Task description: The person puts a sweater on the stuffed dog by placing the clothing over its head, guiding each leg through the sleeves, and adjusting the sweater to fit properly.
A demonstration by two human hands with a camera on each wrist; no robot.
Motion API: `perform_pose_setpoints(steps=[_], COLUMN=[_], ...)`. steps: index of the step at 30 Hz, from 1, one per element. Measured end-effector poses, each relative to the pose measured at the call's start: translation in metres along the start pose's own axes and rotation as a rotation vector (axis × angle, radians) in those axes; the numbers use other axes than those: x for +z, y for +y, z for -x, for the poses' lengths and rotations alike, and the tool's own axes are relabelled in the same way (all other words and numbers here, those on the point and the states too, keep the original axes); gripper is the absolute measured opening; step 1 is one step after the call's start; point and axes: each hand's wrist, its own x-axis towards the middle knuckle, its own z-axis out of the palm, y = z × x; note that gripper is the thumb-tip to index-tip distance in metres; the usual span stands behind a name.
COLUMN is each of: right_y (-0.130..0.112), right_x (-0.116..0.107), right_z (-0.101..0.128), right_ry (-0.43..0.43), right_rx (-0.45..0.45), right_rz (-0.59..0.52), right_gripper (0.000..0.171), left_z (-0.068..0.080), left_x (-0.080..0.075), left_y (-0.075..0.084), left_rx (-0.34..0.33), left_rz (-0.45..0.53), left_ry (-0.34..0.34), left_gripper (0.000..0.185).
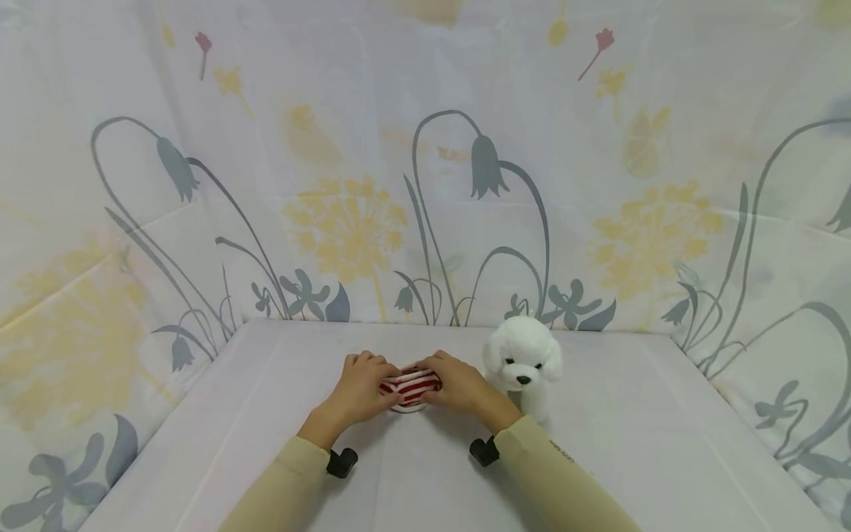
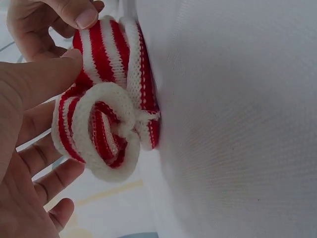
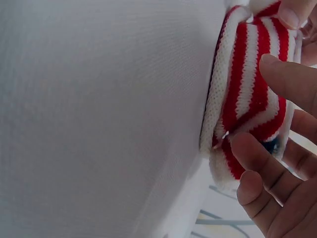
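Note:
A small knitted sweater (image 1: 414,387) with red and white stripes stands on the white table, held between both hands. My left hand (image 1: 362,388) grips its left side, thumb on the striped front and fingers behind. In the left wrist view, a sleeve opening with a rolled white cuff (image 2: 111,168) faces the camera beside the left fingers. On the other side, my right hand (image 1: 459,384) holds the sweater with its thumb over the stripes and fingers around the far end. A white band along the sweater's edge lies against the table. A dark blue patch (image 3: 270,145) shows near the right fingers.
A white plush dog (image 1: 521,358) stands just right of the right hand, partly behind that wrist. Flower-patterned cloth (image 1: 372,148) hangs behind the table (image 1: 425,488) and down along both sides. Black wrist mounts (image 1: 342,463) show under the sleeves.

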Motion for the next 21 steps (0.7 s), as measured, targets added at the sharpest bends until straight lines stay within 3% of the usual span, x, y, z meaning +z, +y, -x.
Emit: perform_pose_setpoints(steps=[9,21], right_y=[-0.002,-0.017], right_x=[-0.006,-0.028], right_z=[0.009,0.044], right_ry=[0.034,0.078], right_rx=[-0.072,-0.147], right_rz=[-0.008,-0.165], right_gripper=[0.02,0.009], left_z=[-0.001,0.009], left_x=[-0.005,-0.036], left_y=[0.002,0.021], left_rx=[0.0,0.098], left_rz=[0.024,0.234], left_ry=[0.015,0.023], left_gripper=[0.02,0.019])
